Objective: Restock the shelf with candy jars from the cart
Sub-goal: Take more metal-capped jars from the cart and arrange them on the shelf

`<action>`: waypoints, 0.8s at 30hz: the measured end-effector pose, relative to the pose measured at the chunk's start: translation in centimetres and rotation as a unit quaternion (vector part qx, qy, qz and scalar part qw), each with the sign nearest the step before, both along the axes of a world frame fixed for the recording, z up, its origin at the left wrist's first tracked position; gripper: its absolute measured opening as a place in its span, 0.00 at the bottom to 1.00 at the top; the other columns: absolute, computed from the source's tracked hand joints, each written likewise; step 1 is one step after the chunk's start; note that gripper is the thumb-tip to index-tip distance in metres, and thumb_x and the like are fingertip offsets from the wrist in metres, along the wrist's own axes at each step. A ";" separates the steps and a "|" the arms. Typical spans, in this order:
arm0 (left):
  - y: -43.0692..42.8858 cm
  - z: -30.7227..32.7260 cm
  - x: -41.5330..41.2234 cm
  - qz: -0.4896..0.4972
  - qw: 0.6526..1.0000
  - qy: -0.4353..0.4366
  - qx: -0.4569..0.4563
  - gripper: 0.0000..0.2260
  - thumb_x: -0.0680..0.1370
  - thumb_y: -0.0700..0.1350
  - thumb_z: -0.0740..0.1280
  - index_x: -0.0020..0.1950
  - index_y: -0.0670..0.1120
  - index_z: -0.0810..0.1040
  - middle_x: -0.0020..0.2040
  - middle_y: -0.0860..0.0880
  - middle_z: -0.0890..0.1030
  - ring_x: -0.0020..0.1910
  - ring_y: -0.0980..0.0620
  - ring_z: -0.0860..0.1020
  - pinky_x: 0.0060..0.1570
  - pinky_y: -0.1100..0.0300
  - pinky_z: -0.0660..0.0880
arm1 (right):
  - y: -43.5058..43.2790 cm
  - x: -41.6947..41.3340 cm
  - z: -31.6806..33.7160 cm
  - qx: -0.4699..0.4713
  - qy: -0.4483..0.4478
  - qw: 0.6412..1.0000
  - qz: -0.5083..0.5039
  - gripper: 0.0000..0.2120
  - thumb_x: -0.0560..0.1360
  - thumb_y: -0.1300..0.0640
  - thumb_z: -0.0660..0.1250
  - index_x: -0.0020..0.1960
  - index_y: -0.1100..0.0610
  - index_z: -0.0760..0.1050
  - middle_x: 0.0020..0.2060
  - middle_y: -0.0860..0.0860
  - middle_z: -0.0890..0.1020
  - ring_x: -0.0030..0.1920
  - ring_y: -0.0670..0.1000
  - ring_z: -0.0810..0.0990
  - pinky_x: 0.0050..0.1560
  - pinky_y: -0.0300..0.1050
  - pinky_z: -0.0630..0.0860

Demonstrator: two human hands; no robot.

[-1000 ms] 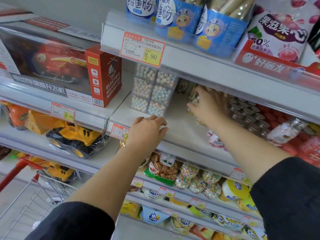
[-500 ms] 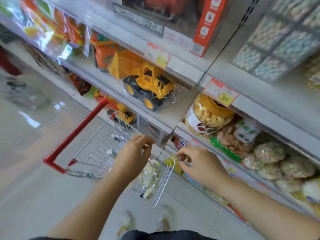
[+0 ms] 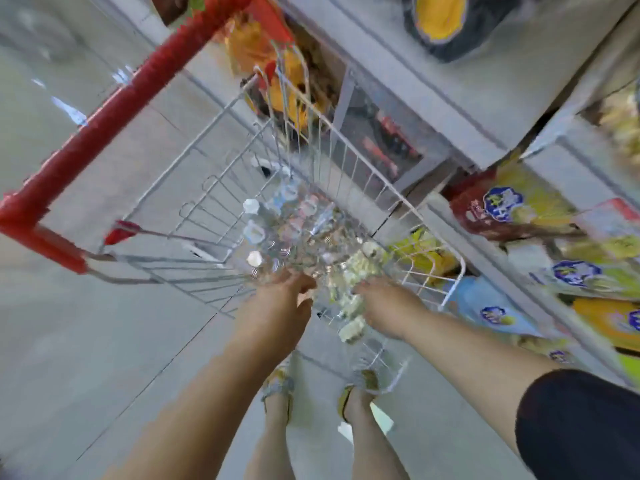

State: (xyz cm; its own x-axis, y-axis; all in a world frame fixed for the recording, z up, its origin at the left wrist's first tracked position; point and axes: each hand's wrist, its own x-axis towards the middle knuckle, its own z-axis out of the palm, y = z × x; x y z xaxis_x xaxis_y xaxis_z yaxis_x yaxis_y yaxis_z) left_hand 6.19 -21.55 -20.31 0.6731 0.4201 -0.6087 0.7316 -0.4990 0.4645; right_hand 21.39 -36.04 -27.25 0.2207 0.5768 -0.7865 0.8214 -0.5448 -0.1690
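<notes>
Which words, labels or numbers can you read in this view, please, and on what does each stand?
None can be read; motion blur smears all print.
Snack bags at right: blue round logos, characters too blurred.
Candy jars in the cart: no legible label.

A: What's off to your right?
B: Yellow snack bags [image 3: 533, 206] with a round blue logo, a blue bag [image 3: 485, 303] below them, and an orange pack [image 3: 602, 320] lower still. All of it is blurred.
A: And at the top of your view?
B: A black toy wheel [image 3: 446, 19] with a yellow hub. Left of it is a yellow toy truck [image 3: 252, 50], too smeared for detail. Under you there's grey floor [image 3: 86, 341] with glare, and your sandals [image 3: 277, 386].
</notes>
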 end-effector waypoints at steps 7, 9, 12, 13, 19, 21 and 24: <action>0.4 -5.1 1.9 -0.068 0.989 0.131 0.022 0.18 0.82 0.52 0.61 0.72 0.56 0.67 0.67 0.54 0.72 0.62 0.50 0.76 0.52 0.54 0.73 | 0.8 -0.1 -6.0 -0.004 -0.067 0.969 0.238 0.21 0.75 0.66 0.63 0.67 0.55 0.70 0.66 0.54 0.70 0.68 0.58 0.65 0.62 0.54 0.68; 0.2 -6.7 2.7 -0.074 0.985 0.155 0.021 0.18 0.82 0.52 0.62 0.72 0.55 0.67 0.67 0.52 0.73 0.62 0.48 0.76 0.53 0.53 0.74 | 1.1 -0.1 -6.4 -0.004 -0.088 0.960 0.266 0.19 0.76 0.65 0.63 0.65 0.55 0.71 0.64 0.55 0.71 0.68 0.58 0.66 0.64 0.54 0.66; -0.3 -9.6 4.1 -0.052 0.981 0.184 -0.018 0.18 0.81 0.51 0.63 0.71 0.53 0.69 0.66 0.48 0.75 0.62 0.45 0.76 0.54 0.52 0.74 | 1.8 0.2 -6.4 -0.014 -0.103 0.958 0.269 0.16 0.76 0.62 0.64 0.63 0.54 0.73 0.64 0.55 0.71 0.66 0.58 0.66 0.65 0.53 0.64; -0.5 -10.8 4.6 -0.035 0.981 0.189 -0.037 0.18 0.80 0.51 0.64 0.70 0.51 0.70 0.66 0.47 0.75 0.62 0.44 0.76 0.56 0.51 0.75 | 2.1 0.4 -6.0 -0.019 -0.097 0.961 0.258 0.17 0.75 0.61 0.65 0.64 0.53 0.73 0.64 0.55 0.71 0.67 0.58 0.66 0.65 0.53 0.65; -2.2 -15.5 7.1 0.056 0.968 0.225 -0.100 0.20 0.79 0.52 0.63 0.70 0.48 0.72 0.73 0.40 0.67 0.64 0.42 0.73 0.55 0.53 0.73 | 2.9 3.6 -1.6 -0.032 -0.040 0.996 0.079 0.25 0.73 0.54 0.70 0.67 0.56 0.67 0.66 0.55 0.70 0.68 0.57 0.68 0.64 0.50 0.67; -3.0 -16.5 8.1 0.087 0.961 0.241 -0.103 0.22 0.79 0.55 0.63 0.69 0.47 0.72 0.74 0.39 0.62 0.63 0.42 0.74 0.52 0.54 0.70 | 2.8 4.9 -0.1 -0.029 -0.038 0.998 0.050 0.27 0.72 0.50 0.72 0.66 0.56 0.65 0.63 0.53 0.74 0.65 0.56 0.72 0.60 0.49 0.68; -3.8 -17.6 9.2 0.161 0.943 0.272 -0.103 0.29 0.78 0.62 0.62 0.72 0.43 0.68 0.75 0.40 0.59 0.64 0.39 0.73 0.59 0.48 0.73 | 2.6 6.1 0.9 -0.023 -0.045 0.998 0.034 0.27 0.73 0.50 0.70 0.65 0.56 0.61 0.55 0.53 0.80 0.58 0.57 0.78 0.48 0.47 0.67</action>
State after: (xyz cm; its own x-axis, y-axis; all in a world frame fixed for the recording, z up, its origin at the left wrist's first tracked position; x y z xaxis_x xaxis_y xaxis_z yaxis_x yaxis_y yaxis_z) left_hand 15.40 -25.34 -37.91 0.0950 0.3847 -0.9181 0.9880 -0.1495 0.0396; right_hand 27.50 -33.45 -26.39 0.2535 0.5567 -0.7911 0.8678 -0.4923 -0.0684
